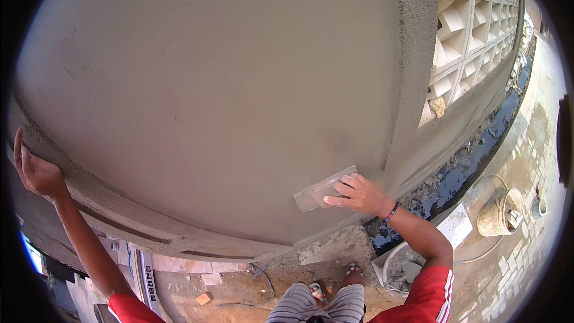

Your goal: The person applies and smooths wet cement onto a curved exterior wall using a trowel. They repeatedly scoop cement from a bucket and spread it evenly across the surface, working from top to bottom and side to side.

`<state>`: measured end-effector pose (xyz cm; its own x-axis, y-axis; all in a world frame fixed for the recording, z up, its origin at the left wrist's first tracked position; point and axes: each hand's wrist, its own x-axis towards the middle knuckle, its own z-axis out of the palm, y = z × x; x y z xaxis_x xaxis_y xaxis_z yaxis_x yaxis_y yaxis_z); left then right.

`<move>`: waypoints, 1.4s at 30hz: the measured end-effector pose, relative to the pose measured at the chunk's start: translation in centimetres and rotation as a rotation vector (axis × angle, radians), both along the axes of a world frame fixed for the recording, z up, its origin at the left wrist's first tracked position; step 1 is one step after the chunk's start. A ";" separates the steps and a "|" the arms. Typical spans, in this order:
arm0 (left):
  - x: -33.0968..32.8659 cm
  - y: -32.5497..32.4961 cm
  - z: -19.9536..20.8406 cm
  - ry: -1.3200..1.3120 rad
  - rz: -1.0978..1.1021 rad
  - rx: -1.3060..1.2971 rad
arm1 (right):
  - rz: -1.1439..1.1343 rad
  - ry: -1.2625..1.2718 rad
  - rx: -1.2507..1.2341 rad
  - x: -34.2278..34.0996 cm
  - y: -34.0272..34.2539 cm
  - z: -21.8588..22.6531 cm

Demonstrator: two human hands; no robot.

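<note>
A broad wall of smooth, wet-looking grey plaster (239,84) fills most of the view. My right hand (360,195) grips a flat rectangular plastering float (311,197), whose face lies against the lower right part of the plaster. My fingers hide its handle. A beaded band circles my right wrist. Far to the left, my left hand (40,173) is raised beside the wall's rough left edge (36,122), fingers stretched upward and nothing held. Whether its palm touches the wall is hard to tell.
Pierced concrete blocks (472,30) stand right of a rough plaster band (415,42). A dark, wet ditch (448,188) runs along the wall's foot. Beyond it are a dirty bucket (496,215), a hose (478,257) and paving. A broken brick piece (204,298) lies near my feet.
</note>
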<state>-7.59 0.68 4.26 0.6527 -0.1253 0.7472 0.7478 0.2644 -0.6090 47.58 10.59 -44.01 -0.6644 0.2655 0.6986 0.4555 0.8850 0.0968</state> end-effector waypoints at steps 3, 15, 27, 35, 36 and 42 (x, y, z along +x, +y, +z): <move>-1.2 0.1 0.0 0.020 0.080 0.005 | -0.019 0.024 -0.321 -1.1 -2.9 -11.4; 5.2 1.5 -3.0 -0.444 -0.709 -0.307 | 1.080 1.875 -1.721 -11.8 -15.0 2.9; 6.6 -0.2 -4.1 -0.433 -0.677 -0.441 | 0.951 1.550 -1.319 -17.4 -10.4 29.5; 4.0 -0.3 -4.7 -0.370 -0.376 -0.465 | -0.183 0.368 0.252 -18.3 -6.2 43.5; 4.0 -0.3 -4.8 -0.366 -0.373 -0.461 | -0.187 0.337 0.287 -18.5 -5.8 43.3; 4.5 0.3 -4.9 -0.324 -0.419 -0.432 | -0.139 0.013 0.234 -17.2 -5.7 31.0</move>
